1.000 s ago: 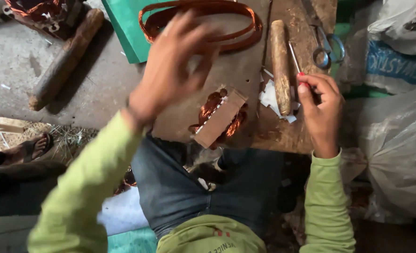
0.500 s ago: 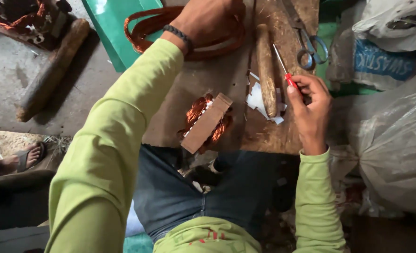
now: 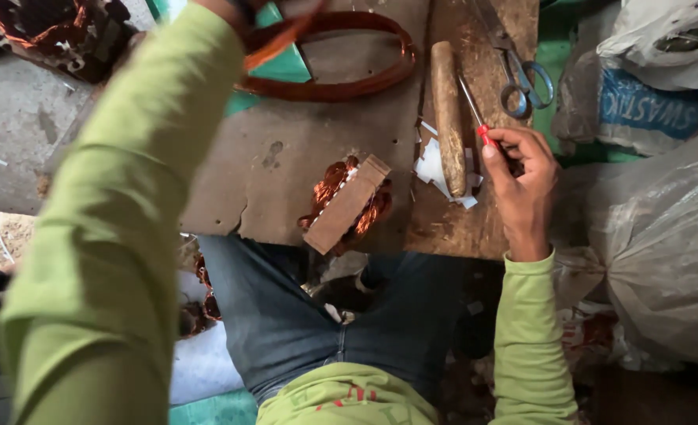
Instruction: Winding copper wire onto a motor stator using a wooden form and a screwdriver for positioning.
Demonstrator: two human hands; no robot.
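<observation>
Hands at a wooden workboard with copper coils

The right hand (image 3: 522, 177) curls around a red-handled screwdriver (image 3: 475, 118) beside the wooden stick (image 3: 447, 118). The left hand (image 3: 239, 9), raised at the frame's top and mostly cut off, touches the copper wire loop (image 3: 341, 83); its grip cannot be told.

My left arm (image 3: 121, 212) stretches far forward and up, sleeve filling the near side of the view, the wrist at the top edge; the left hand (image 3: 239, 6) is mostly cut off there, so I cannot tell how its fingers sit. My right hand (image 3: 522, 177) lies forward on its side, fingers curled inward, thumb pressed against them in a pinch, forearm running straight back toward my body.
</observation>
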